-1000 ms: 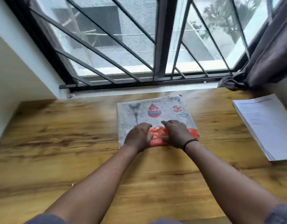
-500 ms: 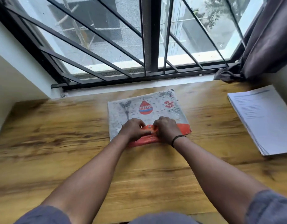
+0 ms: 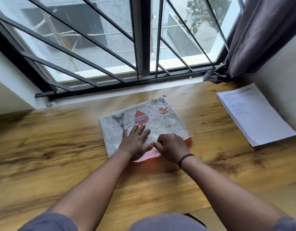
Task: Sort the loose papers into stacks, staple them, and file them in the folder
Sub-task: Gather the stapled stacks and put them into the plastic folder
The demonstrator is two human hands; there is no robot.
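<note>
The left hand, curled a moment ago, now lies spread flat on the printed folder, while the right hand beside it pinches the orange flap up; filing looks near. The paper stack waits well right.

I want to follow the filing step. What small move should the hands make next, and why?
Probably the right hand lifts the red flap fully open while the left hand presses the folder flat; the paper stack lies unfiled at the right.
</note>
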